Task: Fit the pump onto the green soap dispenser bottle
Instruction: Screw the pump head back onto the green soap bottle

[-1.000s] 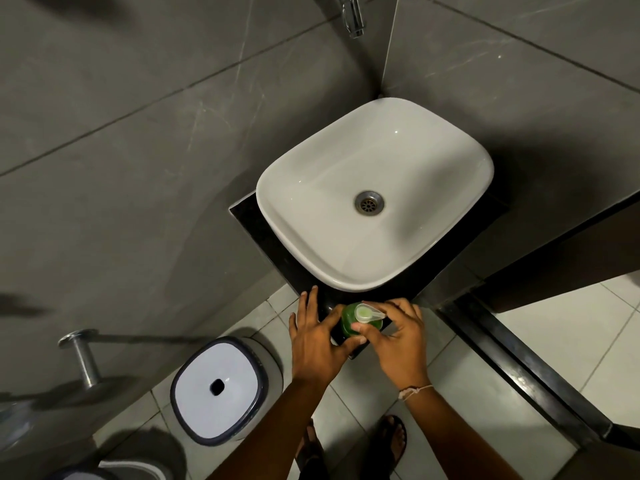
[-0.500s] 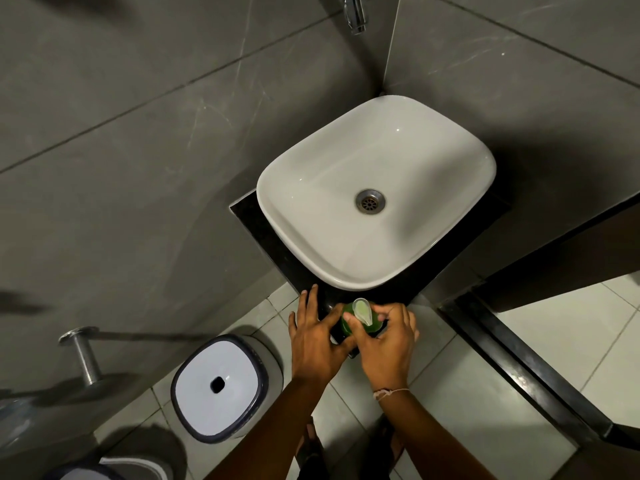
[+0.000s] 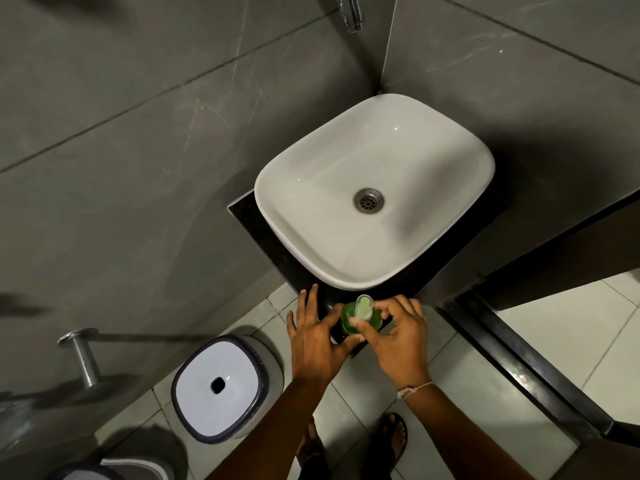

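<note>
The green soap dispenser bottle [image 3: 347, 318] stands upright on the front corner of the black counter [image 3: 277, 251], just in front of the basin. A pale, translucent pump [image 3: 363, 306] sits on its top, nozzle pointing away from me. My left hand [image 3: 317, 336] steadies the bottle's left side with thumb and forefinger, the other fingers spread over the counter edge. My right hand [image 3: 398, 336] pinches the pump's base with its fingertips.
A white basin [image 3: 298, 188] with a metal drain [image 3: 369, 200] fills the counter behind the bottle. A tap [image 3: 351, 12] juts from the wall corner. Below left stands a white-lidded bin [image 3: 220, 384], with a metal holder [image 3: 81, 355] on the wall. My sandalled feet [image 3: 393, 438] are on the tiled floor.
The pump nozzle has swung from pointing right to pointing away from me. My right hand's fingers shifted around the pump while the left hand stayed on the bottle.
</note>
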